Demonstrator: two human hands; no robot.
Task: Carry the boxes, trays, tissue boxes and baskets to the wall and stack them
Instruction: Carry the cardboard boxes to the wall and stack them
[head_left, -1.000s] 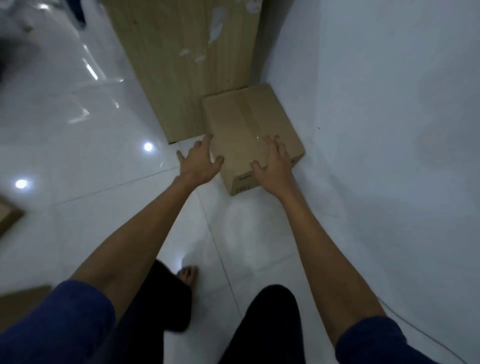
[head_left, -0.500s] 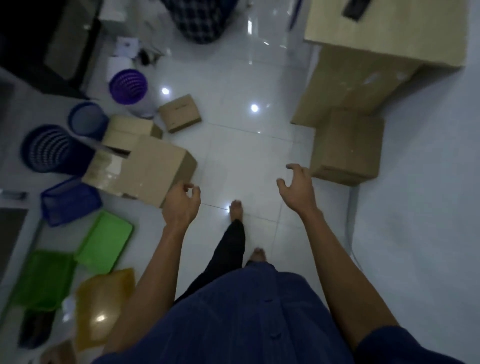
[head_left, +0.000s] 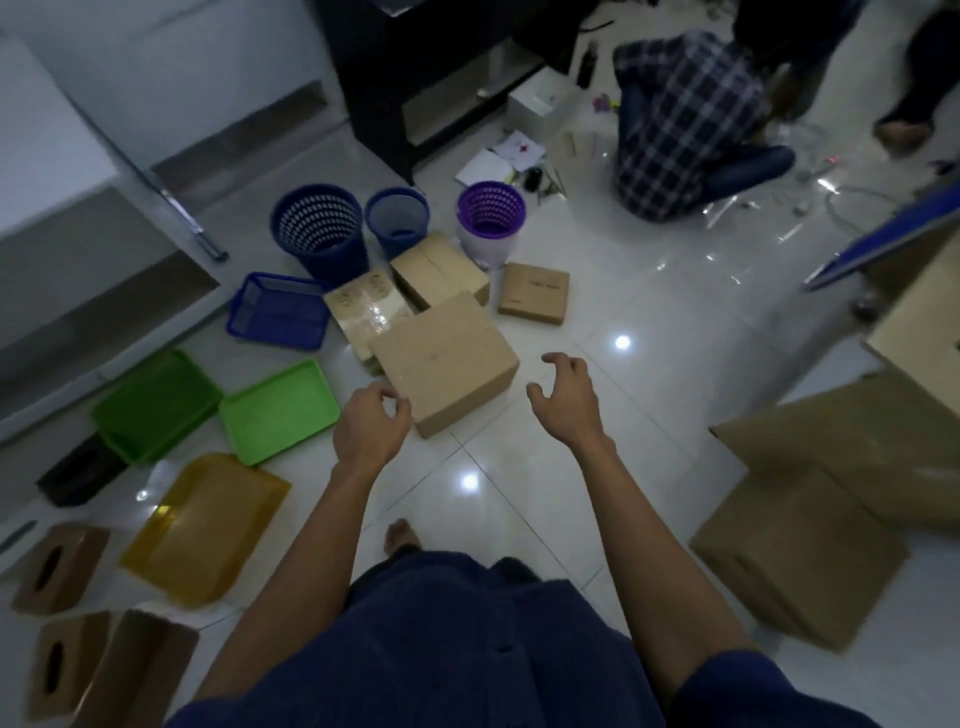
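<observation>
A large cardboard box (head_left: 447, 364) lies on the white floor ahead of me. My left hand (head_left: 371, 428) hovers at its near left corner, fingers loosely curled and holding nothing. My right hand (head_left: 566, 397) is spread in the air just right of the box, also holding nothing. Behind it lie a taped box (head_left: 366, 312), another box (head_left: 439, 270) and a small flat box (head_left: 534, 292). Two green trays (head_left: 278, 410) (head_left: 156, 405), a yellow tray (head_left: 205, 525), a blue basket (head_left: 278, 317), round bins (head_left: 317, 226) (head_left: 491, 215) and tissue boxes (head_left: 60, 566) lie to the left. One box (head_left: 795, 561) sits at the right by the wooden furniture.
A person in a checked shirt (head_left: 685, 119) crouches at the back right among scattered papers. A dark desk (head_left: 415, 67) stands at the back. Wooden furniture (head_left: 919, 317) is on the right, a white cabinet (head_left: 78, 171) on the left. My bare foot (head_left: 400, 535) is on the tiles.
I have turned away from the box left by the wall and face the pile on the floor. Both hands have come nearer the large box, one on each side.
</observation>
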